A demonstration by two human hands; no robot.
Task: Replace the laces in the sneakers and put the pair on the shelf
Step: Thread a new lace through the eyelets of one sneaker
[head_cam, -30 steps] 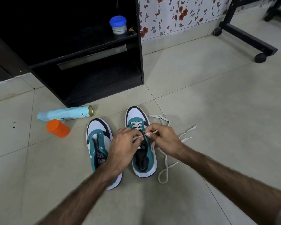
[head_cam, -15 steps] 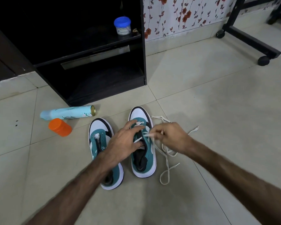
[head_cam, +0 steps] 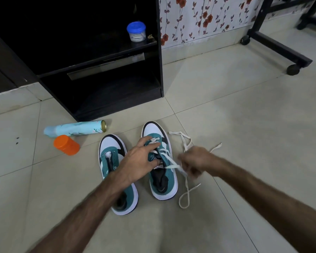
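Two teal, white and black sneakers stand side by side on the tiled floor. The left sneaker point(head_cam: 111, 157) has no lace that I can see. The right sneaker point(head_cam: 164, 187) is partly laced with a white lace point(head_cam: 187, 189) whose loose ends trail on the floor to its right. My left hand point(head_cam: 140, 159) rests with spread fingers on the right sneaker's laced front. My right hand point(head_cam: 194, 162), blurred, grips the lace just right of that sneaker. The black shelf unit point(head_cam: 102, 63) stands behind the shoes.
A light blue spray can point(head_cam: 75, 129) lies on the floor left of the sneakers, with an orange lidded jar point(head_cam: 66, 144) beside it. A blue-lidded jar point(head_cam: 136, 31) sits on the upper shelf. A black wheeled frame point(head_cam: 274, 44) stands at the far right.
My right hand has pulled the lace out to the right, away from the sneaker. My left hand has let go of the lace and spread over the shoe's front.
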